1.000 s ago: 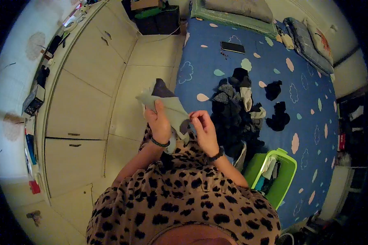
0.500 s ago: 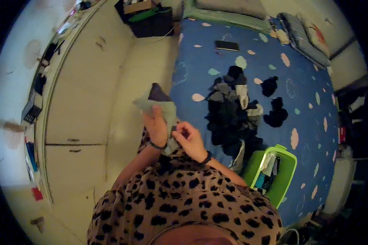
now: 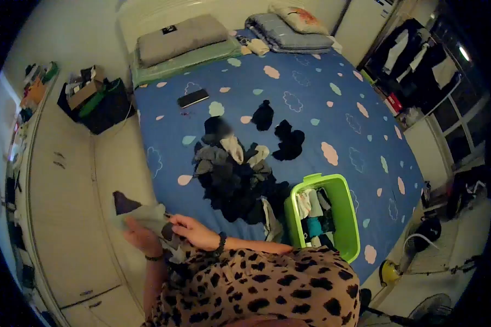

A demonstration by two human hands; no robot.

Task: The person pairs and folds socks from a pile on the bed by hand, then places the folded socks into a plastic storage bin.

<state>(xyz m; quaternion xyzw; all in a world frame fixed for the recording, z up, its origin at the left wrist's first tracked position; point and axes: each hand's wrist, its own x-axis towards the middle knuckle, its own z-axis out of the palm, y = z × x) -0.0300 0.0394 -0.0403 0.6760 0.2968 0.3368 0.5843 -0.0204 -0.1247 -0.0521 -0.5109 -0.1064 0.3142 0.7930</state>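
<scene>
Pale sock [image 3: 147,215]: was held beside the bed [image 3: 172,155], seemingly being straightened; steady support was called for.
Left hand [image 3: 142,240]: was placed against its lower edge; grip closure could not be told.
Right hand [image 3: 196,233]: grip was pinched on its right end.
Dark heap [image 3: 229,188]: was piled on the bed.
Green bin [image 3: 346,220]: was partly filled with cloths [image 3: 314,225].

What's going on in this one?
A person beside a bed has a pale sock with dark patches in both hands: the left hand on it, the right hand pinching it. A mostly dark heap lies on the bed, near a green bin holding several cloth items.
</scene>
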